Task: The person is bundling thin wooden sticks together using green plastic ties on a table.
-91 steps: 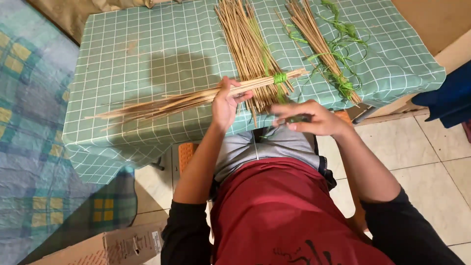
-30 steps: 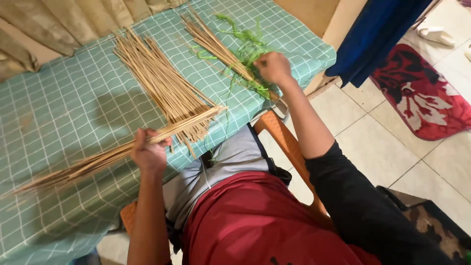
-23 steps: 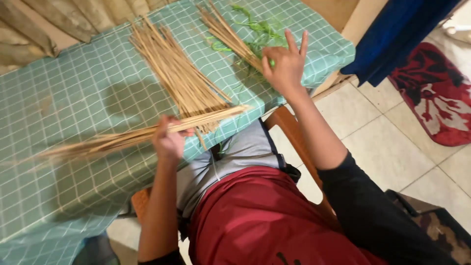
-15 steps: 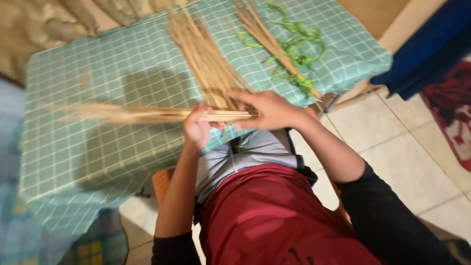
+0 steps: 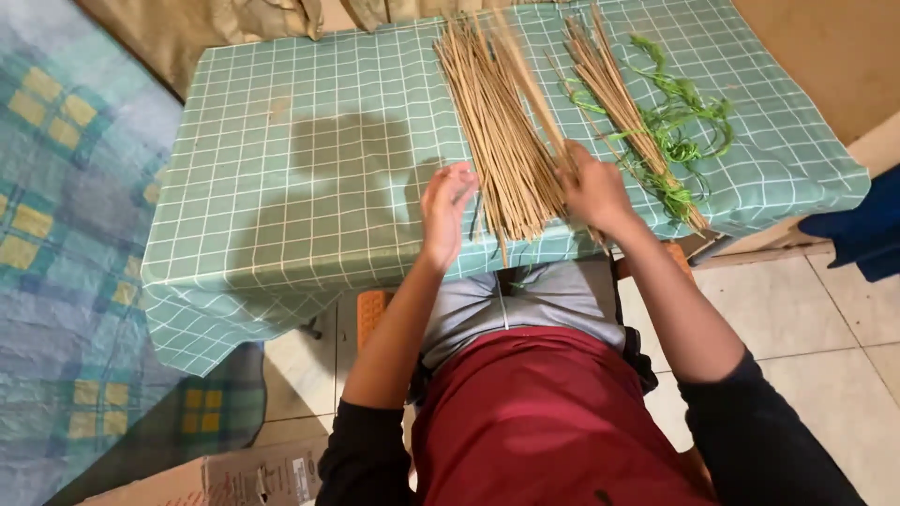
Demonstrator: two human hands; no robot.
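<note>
The top edge cuts off the far ends of the loose stick pile (motion-blurred near the right hand, whose fingertips lie hidden behind it).

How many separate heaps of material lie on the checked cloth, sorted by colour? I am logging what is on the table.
Tan stick heaps: 2, the large loose heap between the left hand and right hand, and the thinner bundle to its right.
Green string tangles: 1, the tangle around that thinner bundle.
Total: 3, on the green checked cloth.
</note>
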